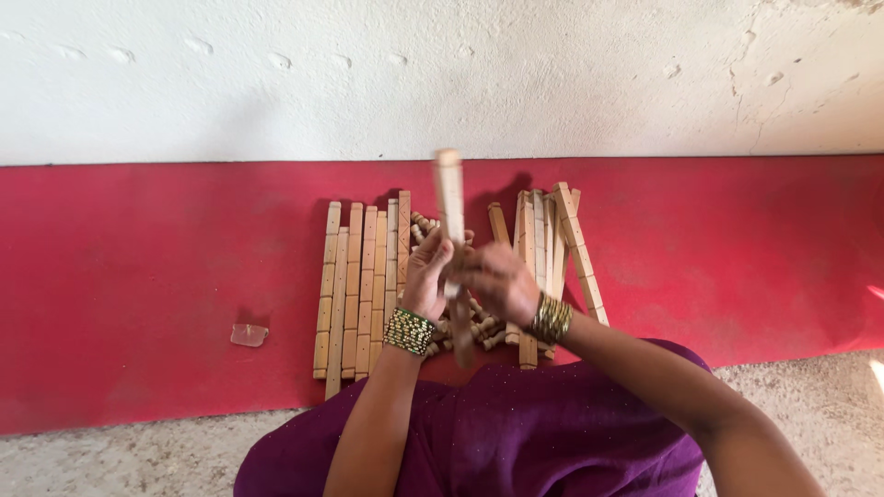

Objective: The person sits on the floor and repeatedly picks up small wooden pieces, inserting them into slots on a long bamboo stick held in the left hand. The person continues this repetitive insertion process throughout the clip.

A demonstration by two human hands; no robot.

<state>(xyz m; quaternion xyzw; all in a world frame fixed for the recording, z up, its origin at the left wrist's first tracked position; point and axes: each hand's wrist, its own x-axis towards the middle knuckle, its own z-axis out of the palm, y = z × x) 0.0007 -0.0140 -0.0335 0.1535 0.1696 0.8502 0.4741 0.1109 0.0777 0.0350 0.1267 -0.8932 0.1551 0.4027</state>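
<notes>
I hold one wooden slat [450, 198] upright between both hands, above the red floor strip [138, 276] that runs along the white wall [276, 74]. My left hand [429, 276] and my right hand [497, 281] are closed around its middle part; the slat looks blurred. I judge it is light and stiff, with a dry surface that does not slip, so the middle is a good place to grip. A row of slats [359, 285] lies to the left, another bundle [548, 248] to the right, and short wooden pegs [474, 327] lie under my wrists.
</notes>
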